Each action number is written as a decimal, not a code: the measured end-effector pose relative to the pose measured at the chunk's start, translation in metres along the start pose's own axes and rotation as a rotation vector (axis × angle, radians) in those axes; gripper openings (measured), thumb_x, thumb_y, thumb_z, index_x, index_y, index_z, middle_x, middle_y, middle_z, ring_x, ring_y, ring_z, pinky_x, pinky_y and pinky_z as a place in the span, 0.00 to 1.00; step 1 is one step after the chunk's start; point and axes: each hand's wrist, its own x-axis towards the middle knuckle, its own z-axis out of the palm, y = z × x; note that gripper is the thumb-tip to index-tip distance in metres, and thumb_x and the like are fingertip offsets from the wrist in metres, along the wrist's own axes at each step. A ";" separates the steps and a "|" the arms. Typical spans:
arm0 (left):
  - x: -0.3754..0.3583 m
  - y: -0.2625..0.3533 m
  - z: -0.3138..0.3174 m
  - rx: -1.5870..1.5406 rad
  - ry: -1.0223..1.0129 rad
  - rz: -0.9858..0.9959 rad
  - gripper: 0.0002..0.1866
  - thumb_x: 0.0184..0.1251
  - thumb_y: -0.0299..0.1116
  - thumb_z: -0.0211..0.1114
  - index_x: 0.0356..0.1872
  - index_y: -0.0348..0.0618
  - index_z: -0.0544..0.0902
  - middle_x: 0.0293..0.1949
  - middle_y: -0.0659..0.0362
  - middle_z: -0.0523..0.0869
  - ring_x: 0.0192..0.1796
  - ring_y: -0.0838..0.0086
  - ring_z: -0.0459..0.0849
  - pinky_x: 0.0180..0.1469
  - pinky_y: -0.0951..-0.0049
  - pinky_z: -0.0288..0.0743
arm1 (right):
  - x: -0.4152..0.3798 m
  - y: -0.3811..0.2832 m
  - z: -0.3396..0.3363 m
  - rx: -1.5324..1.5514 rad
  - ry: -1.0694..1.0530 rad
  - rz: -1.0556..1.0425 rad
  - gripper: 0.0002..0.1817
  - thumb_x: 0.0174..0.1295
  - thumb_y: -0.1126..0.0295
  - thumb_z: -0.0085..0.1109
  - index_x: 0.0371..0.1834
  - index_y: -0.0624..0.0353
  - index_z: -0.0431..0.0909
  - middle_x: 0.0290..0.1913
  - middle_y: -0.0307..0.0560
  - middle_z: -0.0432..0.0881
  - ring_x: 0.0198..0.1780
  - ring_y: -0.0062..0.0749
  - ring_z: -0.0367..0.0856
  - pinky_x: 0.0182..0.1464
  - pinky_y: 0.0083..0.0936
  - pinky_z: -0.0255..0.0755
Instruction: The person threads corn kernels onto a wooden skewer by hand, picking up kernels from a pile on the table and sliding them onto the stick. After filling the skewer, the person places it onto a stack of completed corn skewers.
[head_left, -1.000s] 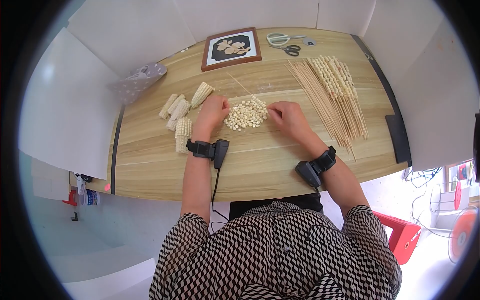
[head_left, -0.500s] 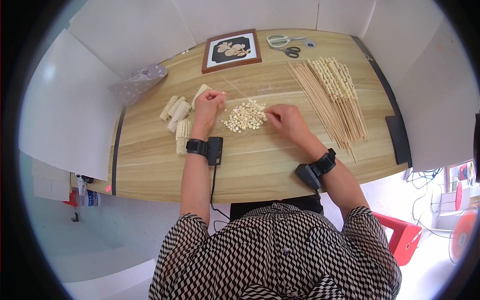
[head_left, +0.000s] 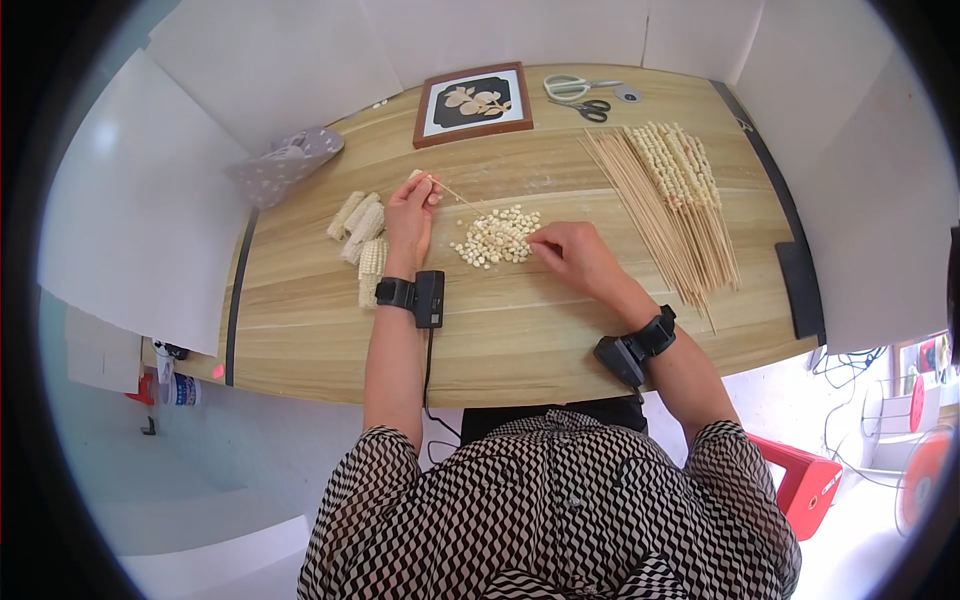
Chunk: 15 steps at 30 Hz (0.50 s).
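Note:
My left hand point(head_left: 410, 218) is closed, thumb and fingers pinching one end of a thin wooden skewer point(head_left: 456, 194). The skewer slants down to the right, its far end over a pile of pale corn kernels point(head_left: 490, 240). At the pile's right edge is my right hand point(head_left: 572, 255), fingertips pressed together; whatever they pinch is too small to make out. Left of my left hand lie several corn cobs point(head_left: 362, 228), some stripped, and one with kernels point(head_left: 372, 262) beside my wrist. Another cob is mostly hidden behind my left fingers.
At the right lie bare skewers point(head_left: 640, 215) and skewers threaded with kernels point(head_left: 672, 165). Toward the back are a framed picture point(head_left: 474, 140), light-handled scissors point(head_left: 566, 88) and black scissors point(head_left: 594, 110). A grey patterned cloth point(head_left: 290, 165) sits at the left; white panels surround the table.
The skewer that lay on the table beyond the pile is now in my left hand's fingers. My right hand stays by the kernels. The whole view has shifted slightly.

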 end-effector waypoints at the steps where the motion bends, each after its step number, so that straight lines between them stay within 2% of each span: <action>1: 0.000 0.000 0.000 0.000 0.000 -0.001 0.09 0.64 0.19 0.59 0.44 0.28 0.78 0.40 0.49 0.83 0.33 0.75 0.78 0.36 0.80 0.73 | 0.000 0.000 0.000 0.000 -0.005 0.015 0.08 0.57 0.73 0.56 0.34 0.65 0.81 0.31 0.57 0.81 0.33 0.50 0.80 0.36 0.34 0.73; 15: -0.002 0.000 0.004 0.117 0.038 0.041 0.08 0.63 0.20 0.60 0.43 0.31 0.78 0.39 0.52 0.84 0.32 0.78 0.77 0.36 0.81 0.73 | 0.000 0.003 0.001 -0.026 -0.008 0.015 0.08 0.57 0.73 0.55 0.35 0.65 0.81 0.32 0.57 0.81 0.33 0.51 0.80 0.37 0.35 0.73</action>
